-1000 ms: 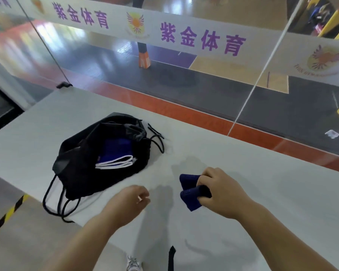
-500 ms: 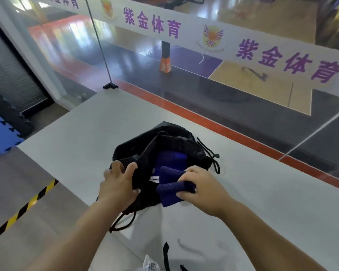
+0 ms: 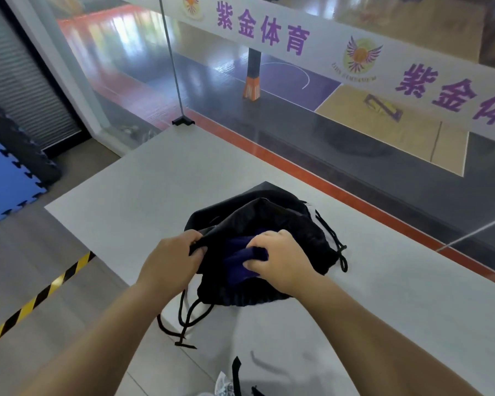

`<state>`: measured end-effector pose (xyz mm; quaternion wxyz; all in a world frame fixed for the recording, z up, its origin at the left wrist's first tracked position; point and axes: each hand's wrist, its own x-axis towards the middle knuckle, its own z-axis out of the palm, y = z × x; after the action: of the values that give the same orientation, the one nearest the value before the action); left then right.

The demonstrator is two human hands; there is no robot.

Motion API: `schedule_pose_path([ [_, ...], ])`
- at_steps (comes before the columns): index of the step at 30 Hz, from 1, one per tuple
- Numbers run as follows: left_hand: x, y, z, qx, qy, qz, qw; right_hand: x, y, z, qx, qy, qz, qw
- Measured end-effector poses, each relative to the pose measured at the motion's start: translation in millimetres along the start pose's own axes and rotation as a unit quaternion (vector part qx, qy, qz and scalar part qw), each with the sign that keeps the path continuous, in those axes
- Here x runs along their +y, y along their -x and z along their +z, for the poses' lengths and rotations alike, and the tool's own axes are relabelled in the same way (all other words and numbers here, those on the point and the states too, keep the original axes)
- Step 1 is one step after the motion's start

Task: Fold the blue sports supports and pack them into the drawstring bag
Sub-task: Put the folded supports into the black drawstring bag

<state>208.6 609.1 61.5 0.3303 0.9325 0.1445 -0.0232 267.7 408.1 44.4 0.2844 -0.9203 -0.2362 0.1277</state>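
Observation:
A black drawstring bag lies on the grey table, its mouth facing me. My left hand grips the bag's near rim and holds the mouth apart. My right hand is shut on a folded blue sports support and holds it inside the bag's opening. More blue fabric shows deeper in the bag, mostly hidden by my right hand. The bag's black cords trail off toward the table's near edge.
A glass wall with a white banner stands right behind the table's far edge, with a black clamp at its foot. The table's left edge drops to a floor with yellow-black tape and blue foam mats.
My right hand carried the folded blue support left from the bare table into the bag's mouth. My left hand moved up and took hold of the bag's rim.

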Motion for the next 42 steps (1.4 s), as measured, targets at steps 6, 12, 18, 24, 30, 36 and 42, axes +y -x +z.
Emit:
schedule_pose_path([
  [6,5,-5,-12,-0.011,0.029,-0.003,1.000,-8,-9,13,0.103,0.025,0.053,0.993],
  [12,3,-5,-6,-0.016,0.040,0.003,0.999,-23,-18,31,0.042,-0.021,0.032,0.998],
  [18,-10,-4,2,0.049,0.076,0.000,0.996,-3,-17,25,-0.034,-0.048,-0.005,0.998],
  [24,-7,7,11,0.090,0.014,-0.008,0.996,26,16,11,0.043,-0.004,-0.046,0.998],
  [30,-1,29,32,0.065,0.009,-0.063,0.996,65,35,-21,0.181,0.081,0.006,0.980],
  [36,0,52,56,0.033,0.036,-0.204,0.978,94,23,-39,-0.037,0.081,0.145,0.985],
  [42,3,62,68,0.051,0.086,-0.220,0.970,107,22,-41,-0.122,0.090,0.180,0.972],
])
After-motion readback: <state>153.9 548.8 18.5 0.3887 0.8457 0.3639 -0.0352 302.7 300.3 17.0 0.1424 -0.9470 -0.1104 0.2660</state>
